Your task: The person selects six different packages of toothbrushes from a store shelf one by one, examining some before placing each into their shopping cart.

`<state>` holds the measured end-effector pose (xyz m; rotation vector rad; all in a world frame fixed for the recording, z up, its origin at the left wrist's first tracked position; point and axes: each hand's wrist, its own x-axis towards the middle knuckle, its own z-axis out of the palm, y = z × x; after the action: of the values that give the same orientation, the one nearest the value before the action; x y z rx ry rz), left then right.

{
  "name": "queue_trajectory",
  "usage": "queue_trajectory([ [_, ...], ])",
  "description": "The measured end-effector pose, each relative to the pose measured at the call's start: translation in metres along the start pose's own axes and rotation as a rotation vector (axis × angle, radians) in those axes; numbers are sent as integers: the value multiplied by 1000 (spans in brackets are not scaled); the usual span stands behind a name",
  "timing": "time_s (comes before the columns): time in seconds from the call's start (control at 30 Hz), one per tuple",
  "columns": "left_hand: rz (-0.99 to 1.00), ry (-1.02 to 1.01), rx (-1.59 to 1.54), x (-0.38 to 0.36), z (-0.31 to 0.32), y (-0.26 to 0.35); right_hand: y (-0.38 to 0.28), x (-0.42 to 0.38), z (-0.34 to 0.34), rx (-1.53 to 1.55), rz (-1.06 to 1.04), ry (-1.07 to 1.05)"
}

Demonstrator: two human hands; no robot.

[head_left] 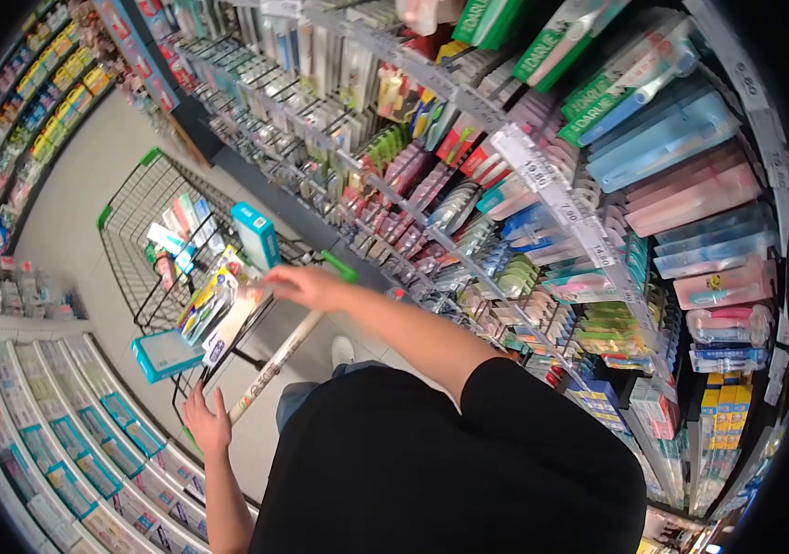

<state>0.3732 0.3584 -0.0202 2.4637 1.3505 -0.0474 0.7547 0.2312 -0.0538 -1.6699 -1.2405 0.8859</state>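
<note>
My right hand (pixel 300 286) reaches over the near end of a wire shopping cart (pixel 122 268), beside its handle bar (pixel 276 362). The fingers point left above the packages; whether they grip a package is too blurred to tell. My left hand (pixel 207 420) is at the cart's near left corner, thumb and fingers apart, with nothing in it. Toothbrush packs (pixel 205 309) and a white box (pixel 231 328) lie at the cart's near end. One teal box (pixel 255 235) stands at the right side, another teal box (pixel 166 356) at the left. Smaller packages (pixel 187 222) lie deeper inside.
A tall shelf of hanging toothbrush packs with price labels (pixel 542 175) runs along the right. Shelves of boxed goods (pixel 71 452) curve along the lower left. Farther shelves (pixel 53 120) stand at the upper left, beyond the floor (pixel 62 208). A shoe (pixel 343 350) shows below the handle.
</note>
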Motion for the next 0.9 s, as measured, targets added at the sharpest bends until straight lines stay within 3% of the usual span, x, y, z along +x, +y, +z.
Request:
queue_trajectory([
  [0.07, -42, -9, 0, 0, -6, -2, 2, 5, -6, 119, 59, 98],
  [0.13, 2, 38, 54, 6, 0, -11, -3, 7, -11, 599, 74, 99],
  [0.2, -17, 40, 58, 11, -4, -12, -19, -2, -23, 711, 94, 92],
  [0.33, -37, 17, 14, 19, -7, -6, -48, -37, -42, 747, 141, 158],
  [0.37, 30, 98, 46, 20, 2, -16, -51, -43, -43, 757, 141, 178],
  [0.47, -19, 20, 2, 26, -5, -16, -49, -65, -43, 745, 116, 230],
  [0.53, 58, 46, -14, 29, -1, -22, -40, -85, -41, 717, 106, 259],
  [0.6, -26, 18, -24, 34, -4, -20, -34, -109, -43, 664, 36, 328],
  [0.8, 83, 49, -16, 37, -1, -25, -29, -172, -64, 575, 208, 763],
  [0.9, 22, 23, -15, 40, -2, -23, -30, -187, -69, 533, 182, 860],
])
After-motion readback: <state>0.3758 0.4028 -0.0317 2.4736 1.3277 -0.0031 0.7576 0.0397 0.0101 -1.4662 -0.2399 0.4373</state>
